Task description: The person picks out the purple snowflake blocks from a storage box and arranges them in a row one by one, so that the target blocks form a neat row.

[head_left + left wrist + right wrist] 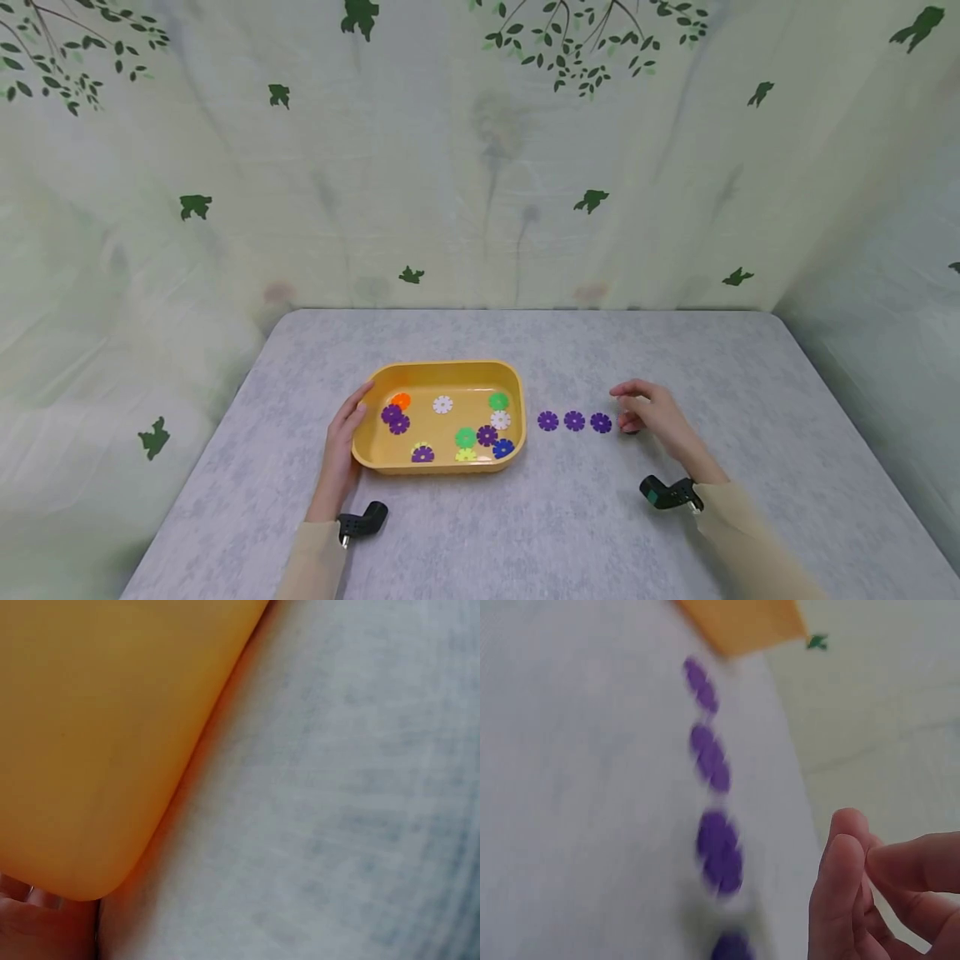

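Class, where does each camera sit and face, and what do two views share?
Head: head-worn, facing forward and down at the tray; left hand, right hand, sleeves show.
Left wrist: on that wrist, facing tray and table; part of left hand shows.
Right wrist: on that wrist, facing along purple discs toward tray; fingers show.
Head and right wrist share purple discs.

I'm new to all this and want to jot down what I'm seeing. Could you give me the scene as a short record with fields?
Container: yellow tray on a grey table
Tray contents: flower-shaped discs in orange, purple, white, green, yellow and blue
Row: three purple discs, right of the tray
Row's right end: one more dark disc, partly out of view
Left hand: rests against the tray's left side
Right hand: by the dark disc; contact unclear
Backdrop: pale, with green leaf shapes
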The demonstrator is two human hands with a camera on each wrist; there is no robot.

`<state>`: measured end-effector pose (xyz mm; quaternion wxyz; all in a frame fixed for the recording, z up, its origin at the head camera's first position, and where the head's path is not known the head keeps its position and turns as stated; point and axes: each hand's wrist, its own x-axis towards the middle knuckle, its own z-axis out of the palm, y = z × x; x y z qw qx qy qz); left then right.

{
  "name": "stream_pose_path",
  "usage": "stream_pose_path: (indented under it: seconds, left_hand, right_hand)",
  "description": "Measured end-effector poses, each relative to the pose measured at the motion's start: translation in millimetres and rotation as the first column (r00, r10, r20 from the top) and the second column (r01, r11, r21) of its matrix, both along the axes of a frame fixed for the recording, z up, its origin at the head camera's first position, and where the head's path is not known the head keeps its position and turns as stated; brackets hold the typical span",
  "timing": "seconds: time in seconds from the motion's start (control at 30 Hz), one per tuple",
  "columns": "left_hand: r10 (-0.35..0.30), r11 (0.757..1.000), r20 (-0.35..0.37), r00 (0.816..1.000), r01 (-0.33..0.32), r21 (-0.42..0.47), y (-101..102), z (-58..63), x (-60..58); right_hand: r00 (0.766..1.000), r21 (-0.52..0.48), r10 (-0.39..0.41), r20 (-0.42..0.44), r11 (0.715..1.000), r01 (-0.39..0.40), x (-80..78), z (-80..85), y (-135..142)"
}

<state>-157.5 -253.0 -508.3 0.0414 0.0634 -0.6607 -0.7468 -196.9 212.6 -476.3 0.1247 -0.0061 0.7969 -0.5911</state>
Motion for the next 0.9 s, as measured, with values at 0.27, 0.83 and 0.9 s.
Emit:
stream_pose_path:
  seconds: [0.27, 0.83, 0.9]
  left_hand:
    - [0.007, 1.0, -0.004, 1.0, -0.007, 0.007, 0.8, 0.4, 1.2]
    - [0.009, 1.0, -0.012, 1.0, -0.009, 0.012, 1.2, 1.6, 3.2]
    - [0.009, 1.0, -0.009, 1.0, -0.008, 0.009, 1.1, 1.7, 3.3]
  right_hand:
    - [0.99, -0.172, 0.142, -0.012, 0.975, -0.142, -8.8, 25.3, -57.0]
    - [0.916, -0.274, 0.401, -0.021, 0.879, -0.391, -14.1, 47.3, -146.5]
    - [0.895, -0.247, 0.447, -0.013, 0.865, -0.436, -14.1, 44.9, -153.5]
